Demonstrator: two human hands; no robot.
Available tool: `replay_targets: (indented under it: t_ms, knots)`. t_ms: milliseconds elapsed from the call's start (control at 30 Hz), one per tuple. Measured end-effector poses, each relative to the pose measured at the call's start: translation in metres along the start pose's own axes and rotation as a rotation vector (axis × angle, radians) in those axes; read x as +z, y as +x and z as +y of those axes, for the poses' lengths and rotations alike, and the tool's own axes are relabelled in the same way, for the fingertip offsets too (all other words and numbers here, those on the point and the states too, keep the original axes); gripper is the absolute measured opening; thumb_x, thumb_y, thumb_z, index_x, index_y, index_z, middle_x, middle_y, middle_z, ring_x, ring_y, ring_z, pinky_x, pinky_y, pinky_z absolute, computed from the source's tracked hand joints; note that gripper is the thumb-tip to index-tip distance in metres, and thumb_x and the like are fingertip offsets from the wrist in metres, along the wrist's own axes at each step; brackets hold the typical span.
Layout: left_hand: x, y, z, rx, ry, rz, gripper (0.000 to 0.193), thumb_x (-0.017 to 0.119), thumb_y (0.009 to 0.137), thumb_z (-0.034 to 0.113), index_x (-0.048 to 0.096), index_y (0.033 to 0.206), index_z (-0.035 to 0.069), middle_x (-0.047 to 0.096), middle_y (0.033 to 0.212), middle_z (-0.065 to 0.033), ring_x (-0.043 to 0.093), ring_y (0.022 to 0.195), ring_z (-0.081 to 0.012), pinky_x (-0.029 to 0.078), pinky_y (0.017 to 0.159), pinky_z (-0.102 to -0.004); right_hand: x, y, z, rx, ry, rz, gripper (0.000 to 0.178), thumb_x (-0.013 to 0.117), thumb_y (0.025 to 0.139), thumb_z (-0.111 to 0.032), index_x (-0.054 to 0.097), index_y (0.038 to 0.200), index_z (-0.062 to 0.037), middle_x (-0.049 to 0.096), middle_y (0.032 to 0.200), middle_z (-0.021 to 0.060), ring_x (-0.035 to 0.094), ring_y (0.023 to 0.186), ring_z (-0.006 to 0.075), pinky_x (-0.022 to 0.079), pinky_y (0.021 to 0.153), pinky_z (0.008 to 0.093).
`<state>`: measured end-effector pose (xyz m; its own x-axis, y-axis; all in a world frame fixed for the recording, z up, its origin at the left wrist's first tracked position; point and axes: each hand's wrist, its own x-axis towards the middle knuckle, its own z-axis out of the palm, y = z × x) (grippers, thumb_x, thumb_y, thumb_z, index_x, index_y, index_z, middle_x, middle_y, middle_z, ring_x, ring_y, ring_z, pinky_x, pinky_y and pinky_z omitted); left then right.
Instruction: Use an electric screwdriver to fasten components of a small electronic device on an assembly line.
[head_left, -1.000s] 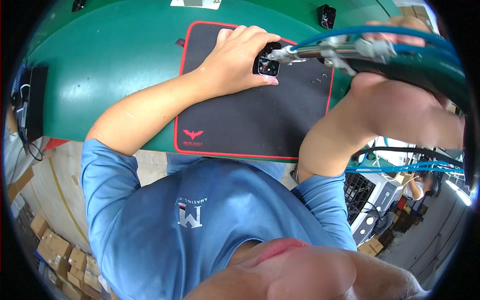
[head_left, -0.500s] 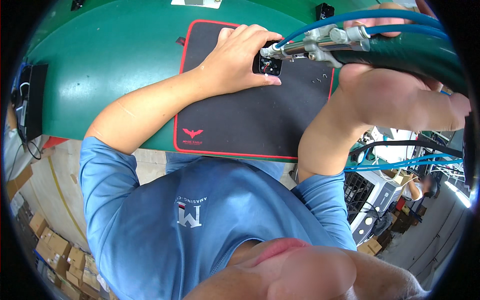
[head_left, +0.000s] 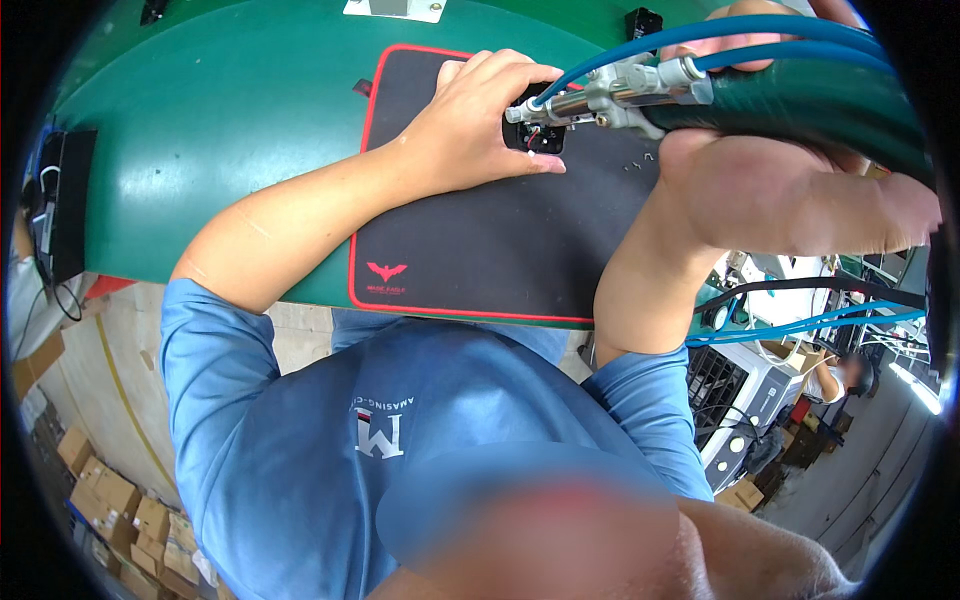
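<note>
Between the fingers and thumb of my left hand, a small open black plastic housing is held down on the black mat. A red wire and small white parts show inside it. My right hand is wrapped round the thick green body of a power screwdriver with metal fittings and blue air hoses. The tool lies nearly level in view, its metal front end over the housing. Whether its tip touches the housing, I cannot tell. A few tiny screws lie on the mat, right of the housing.
The red-edged mat lies on a green table. A black part and a white plate are at the far side. Blue hoses and a grey machine stand at right; cardboard boxes sit lower left.
My right hand has brought the screwdriver slightly left and down, its front end further over the housing. My left hand and the housing have stayed nearly in place.
</note>
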<state>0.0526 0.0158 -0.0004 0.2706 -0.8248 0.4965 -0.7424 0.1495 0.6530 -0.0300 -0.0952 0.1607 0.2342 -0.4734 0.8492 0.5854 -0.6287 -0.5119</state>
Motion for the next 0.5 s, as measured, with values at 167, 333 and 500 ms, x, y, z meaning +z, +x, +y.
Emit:
replay_targets:
  t_ms: [167, 333, 500]
  knots:
    - [0.004, 0.007, 0.003, 0.041, -0.079, 0.069, 0.080, 0.095, 0.067, 0.038, 0.060, 0.134, 0.011, 0.061, 0.118, -0.0048, 0.056, 0.113, -0.0279, 0.036, 0.097, -0.0423, -0.005, 0.001, 0.001, 0.148, 0.055, 0.106, 0.075, 0.030, 0.105, -0.066, 0.061, 0.102, 0.0022, 0.062, 0.071, 0.0126, 0.051, 0.043, 0.0151, 0.044, 0.039, 0.0256]
    - [-0.002, 0.000, 0.000, 0.045, -0.007, 0.004, 0.080, 0.095, 0.068, 0.035, 0.059, 0.135, 0.011, 0.061, 0.118, -0.0049, 0.055, 0.111, -0.0274, 0.034, 0.099, -0.0420, -0.033, 0.015, 0.005, 0.120, 0.075, 0.013, 0.087, 0.027, 0.097, -0.076, 0.061, 0.092, 0.0034, 0.063, 0.075, 0.0179, 0.057, 0.049, 0.0224, 0.051, 0.047, 0.0329]
    - [-0.007, 0.004, 0.008, -0.040, 0.122, -0.148, 0.081, 0.092, 0.070, 0.031, 0.056, 0.140, 0.010, 0.059, 0.130, -0.0088, 0.051, 0.124, -0.0293, 0.035, 0.103, -0.0445, -0.099, 0.046, -0.029, 0.401, 0.429, -0.225, 0.083, 0.046, 0.082, -0.085, 0.066, 0.084, -0.0045, 0.064, 0.081, 0.0098, 0.061, 0.070, 0.0243, 0.055, 0.082, 0.0458]
